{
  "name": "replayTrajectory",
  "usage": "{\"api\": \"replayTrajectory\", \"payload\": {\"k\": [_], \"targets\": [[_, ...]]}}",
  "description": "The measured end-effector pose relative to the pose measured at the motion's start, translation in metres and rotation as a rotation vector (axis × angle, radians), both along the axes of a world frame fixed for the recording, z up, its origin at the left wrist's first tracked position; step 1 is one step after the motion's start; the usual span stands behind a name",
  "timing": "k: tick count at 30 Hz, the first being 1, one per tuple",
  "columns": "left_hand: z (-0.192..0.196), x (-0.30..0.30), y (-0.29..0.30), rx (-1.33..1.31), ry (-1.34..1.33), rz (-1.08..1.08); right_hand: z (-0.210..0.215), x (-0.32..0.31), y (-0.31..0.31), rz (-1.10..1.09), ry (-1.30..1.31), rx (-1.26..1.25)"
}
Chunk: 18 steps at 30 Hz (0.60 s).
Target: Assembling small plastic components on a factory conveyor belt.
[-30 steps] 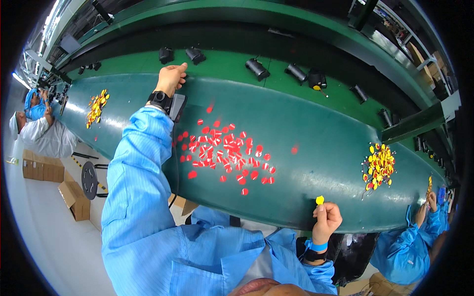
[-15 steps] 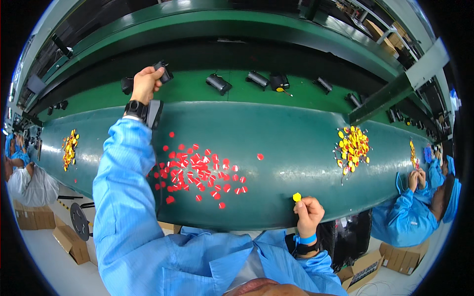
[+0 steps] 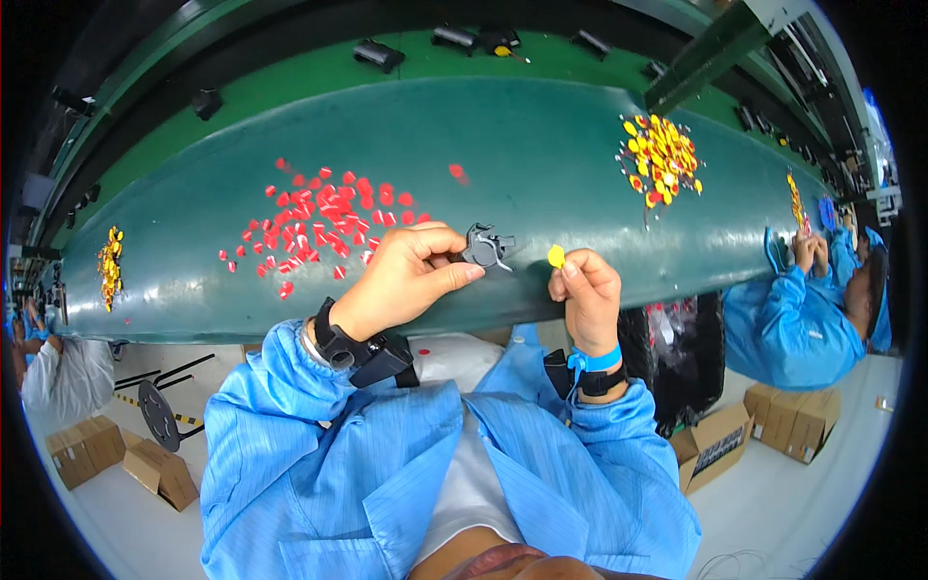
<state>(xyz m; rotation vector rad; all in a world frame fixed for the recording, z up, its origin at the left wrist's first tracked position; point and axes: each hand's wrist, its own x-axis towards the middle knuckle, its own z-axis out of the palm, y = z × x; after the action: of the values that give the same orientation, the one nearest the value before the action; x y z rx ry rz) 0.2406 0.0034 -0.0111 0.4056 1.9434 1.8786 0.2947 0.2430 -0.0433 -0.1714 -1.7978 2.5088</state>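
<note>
My left hand is closed around a small black plastic part, whose round end with a thin pale wire or tab faces right. Close by on the right, my right hand pinches a small yellow disc between thumb and forefinger. The disc and the black part are apart, both just above the near edge of the green work surface. Beyond my left hand lies a loose scatter of red discs, some with white stripes. Most of the black part's body is hidden by my fingers.
A pile of yellow and red discs lies to the right, another yellow pile far left. Black cylindrical parts stand on the green strip behind. A green post rises at right. A co-worker sits at the right.
My left hand has come back from the far strip with the black part, to just left of my right hand. The yellow disc stays pinched. The view has tilted downward.
</note>
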Motion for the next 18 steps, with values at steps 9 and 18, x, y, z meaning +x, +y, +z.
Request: {"api": "replayTrajectory", "payload": {"k": [9, 18], "targets": [[-0.015, 0.032, 0.017, -0.099, 0.180, 0.061, 0.033, 0.020, -0.020, 0.275, -0.126, 0.133], [-0.017, 0.041, 0.010, -0.148, 0.305, 0.061, 0.023, 0.021, -0.037, 0.263, -0.168, 0.199]]}}
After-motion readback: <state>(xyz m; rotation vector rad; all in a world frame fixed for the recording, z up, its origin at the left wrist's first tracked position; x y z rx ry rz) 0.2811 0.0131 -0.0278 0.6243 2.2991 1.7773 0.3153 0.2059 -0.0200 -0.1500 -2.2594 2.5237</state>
